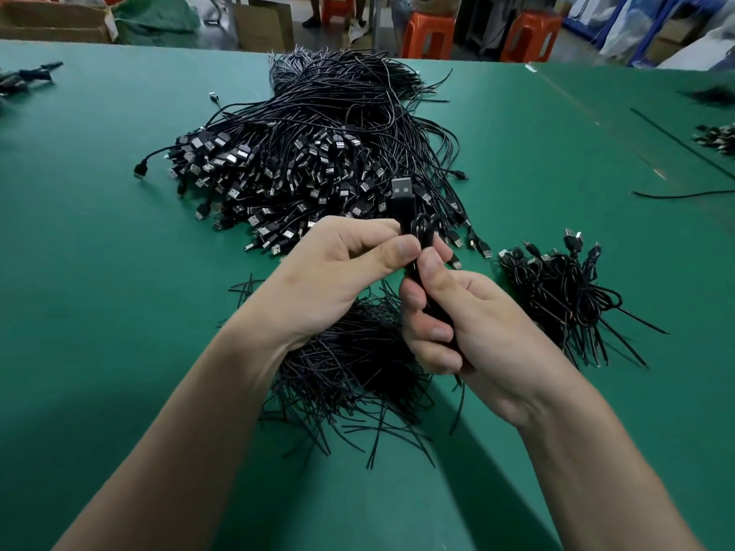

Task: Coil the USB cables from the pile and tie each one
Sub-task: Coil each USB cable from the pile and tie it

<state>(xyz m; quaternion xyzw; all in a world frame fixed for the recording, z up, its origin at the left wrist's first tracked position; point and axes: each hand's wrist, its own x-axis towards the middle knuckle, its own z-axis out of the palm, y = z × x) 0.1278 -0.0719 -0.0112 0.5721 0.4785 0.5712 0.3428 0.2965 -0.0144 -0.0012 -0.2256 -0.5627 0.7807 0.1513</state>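
Starting nearest, on the near side of the pile [318,153]: one loose heap of thin black ties [350,371], lying on the green table [99,252] under both wrists. Above it, also on the pile's near side: one coiled cable [422,228], held off the table, its plug [402,190] standing up towards the pile. The right hand [457,324] has its fingers curled round the body of the coil; the left hand [338,272] pinches the top of the loops between thumb and forefinger, just below the plug. Whether a tie is already on the coil cannot be told. Judged step: binding the coil. To do it well, keep the loops squeezed flat and even, wrap the tie round the middle, and twist it tight before loosening either grip. To the pile's near right: a small cluster of tied bundles [564,288]. Beyond the pile: orange stools [429,33].
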